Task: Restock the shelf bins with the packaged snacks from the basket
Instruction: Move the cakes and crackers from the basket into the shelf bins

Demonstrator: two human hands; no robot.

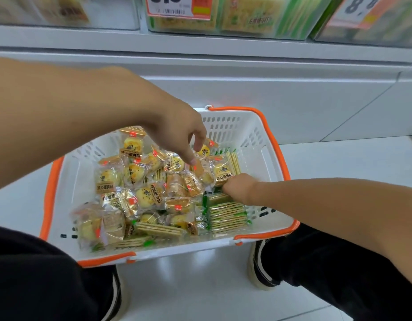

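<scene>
While the left hand (191, 137) reaches with loose fingers and holds nothing, the right hand (237, 186) curls on the cracker packs (226, 212), light, brittle, best pinched by the edges in the basket (226, 122).

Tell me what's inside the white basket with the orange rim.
The basket holds clear-wrapped round yellow pastries and green-edged cracker packs along its right side. Both hands, left and right, reach in. Anything beneath the pile is covered.

white tile floor (339, 163), blk trousers (38, 274), blk/white shoes (260, 269), price tags (179, 8)
</scene>
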